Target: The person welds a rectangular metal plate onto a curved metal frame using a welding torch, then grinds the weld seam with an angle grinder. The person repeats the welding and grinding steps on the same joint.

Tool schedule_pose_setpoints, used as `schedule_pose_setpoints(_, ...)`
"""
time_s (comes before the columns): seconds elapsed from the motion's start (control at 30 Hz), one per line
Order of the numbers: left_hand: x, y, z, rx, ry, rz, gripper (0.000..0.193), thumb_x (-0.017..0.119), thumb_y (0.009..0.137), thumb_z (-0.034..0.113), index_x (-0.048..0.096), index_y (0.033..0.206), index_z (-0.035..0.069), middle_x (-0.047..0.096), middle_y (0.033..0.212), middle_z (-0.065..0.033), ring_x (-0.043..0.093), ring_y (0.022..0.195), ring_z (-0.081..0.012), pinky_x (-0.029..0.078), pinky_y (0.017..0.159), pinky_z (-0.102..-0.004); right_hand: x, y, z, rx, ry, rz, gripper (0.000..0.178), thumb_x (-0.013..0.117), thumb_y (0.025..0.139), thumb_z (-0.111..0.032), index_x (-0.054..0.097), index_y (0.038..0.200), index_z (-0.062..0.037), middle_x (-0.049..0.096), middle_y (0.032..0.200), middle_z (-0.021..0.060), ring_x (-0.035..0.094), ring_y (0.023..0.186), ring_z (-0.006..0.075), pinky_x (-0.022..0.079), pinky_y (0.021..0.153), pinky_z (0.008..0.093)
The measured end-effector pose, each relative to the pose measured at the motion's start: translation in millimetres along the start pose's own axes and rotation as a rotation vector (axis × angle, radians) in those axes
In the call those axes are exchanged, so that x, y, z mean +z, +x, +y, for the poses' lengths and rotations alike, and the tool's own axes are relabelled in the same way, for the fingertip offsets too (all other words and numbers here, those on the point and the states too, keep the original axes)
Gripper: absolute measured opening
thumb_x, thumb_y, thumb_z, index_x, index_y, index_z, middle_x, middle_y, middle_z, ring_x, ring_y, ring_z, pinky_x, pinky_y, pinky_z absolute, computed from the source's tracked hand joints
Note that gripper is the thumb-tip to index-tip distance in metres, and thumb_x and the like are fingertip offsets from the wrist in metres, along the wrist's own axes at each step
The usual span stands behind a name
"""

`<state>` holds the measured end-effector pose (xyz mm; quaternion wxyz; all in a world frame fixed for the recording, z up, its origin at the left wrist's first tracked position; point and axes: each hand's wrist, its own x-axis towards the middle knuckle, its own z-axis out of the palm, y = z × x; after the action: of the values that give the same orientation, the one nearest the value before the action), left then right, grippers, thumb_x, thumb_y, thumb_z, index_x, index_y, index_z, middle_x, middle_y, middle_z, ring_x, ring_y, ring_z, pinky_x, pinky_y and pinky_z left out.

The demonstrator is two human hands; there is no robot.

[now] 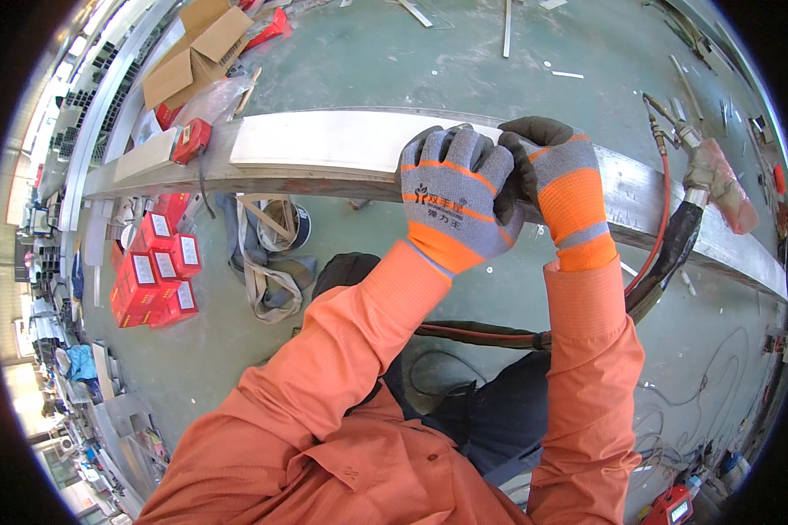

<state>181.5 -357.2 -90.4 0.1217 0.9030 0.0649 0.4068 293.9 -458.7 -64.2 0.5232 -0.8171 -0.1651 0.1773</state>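
With the fingers of the left hand point(455, 188) and right hand point(565, 179) curled, any hold hidden from view, the white panel point(324, 140) along the metal beam point(630, 188) should be steadied evenly near its right end, without twisting.

The grey-and-orange gloves point(453, 199) on the fingers point(470, 150) are matt knit cloth. Beneath the fingers, the long silvery beam point(632, 185) is dull, streaked metal; to their left, the flat white strip point(324, 140) looks smooth. Farther left, the open brown box point(168, 80) is matt cardboard.
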Motion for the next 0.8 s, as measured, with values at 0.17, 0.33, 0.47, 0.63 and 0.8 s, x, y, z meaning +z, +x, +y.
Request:
schedule_pose_setpoints(0.17,7,-3,-1,0.005,-0.008,0.025,0.035,0.080,0.063,0.027,0.066,0.094,0.017,0.062,0.099,-0.0085,0.059,0.096,-0.0347,0.044,0.084,-0.0521,0,3,3,0.004,-0.044,-0.011,0.026,0.078,0.098,-0.021,0.084,0.115,-0.0030,0.083,0.094,0.0150,0.076,0.079,0.0239,0.062,0.077,0.0378)
schedule_pose_setpoints(0.33,8,-2,1,0.006,0.043,0.043,0.030,0.081,0.063,0.029,0.066,0.088,0.019,0.061,0.096,-0.0071,0.059,0.093,-0.0335,0.042,0.080,-0.0504,-2,0,1,-0.037,-0.086,-0.004,0.026,0.078,0.098,-0.022,0.084,0.116,-0.0041,0.083,0.096,0.0154,0.077,0.080,0.0250,0.062,0.078,0.0384)
schedule_pose_setpoints(0.47,11,-5,-2,0.013,0.052,0.053,0.027,0.081,0.064,0.030,0.066,0.084,0.020,0.061,0.095,-0.0067,0.060,0.092,-0.0321,0.041,0.079,-0.0497,1,-2,-1,-0.023,-0.098,0.010,0.027,0.078,0.097,-0.021,0.083,0.116,-0.0026,0.083,0.096,0.0159,0.077,0.082,0.0239,0.062,0.078,0.0379)
schedule_pose_setpoints(0.63,12,-3,-3,0.002,0.047,0.077,0.026,0.080,0.065,0.028,0.065,0.084,0.019,0.061,0.094,-0.0063,0.060,0.092,-0.0309,0.042,0.080,-0.0481,-4,1,-2,-0.041,-0.087,-0.031,0.029,0.078,0.096,-0.020,0.081,0.117,-0.0005,0.082,0.099,0.0168,0.076,0.085,0.0234,0.061,0.080,0.0367)
schedule_pose_setpoints(0.8,9,-3,-4,0.000,0.011,0.068,0.028,0.080,0.064,0.029,0.066,0.087,0.019,0.061,0.096,-0.0033,0.061,0.095,-0.0305,0.043,0.082,-0.0485,-4,-1,-5,-0.008,-0.066,-0.046,0.028,0.076,0.098,-0.018,0.080,0.119,0.0004,0.081,0.100,0.0162,0.074,0.085,0.0212,0.061,0.082,0.0366)
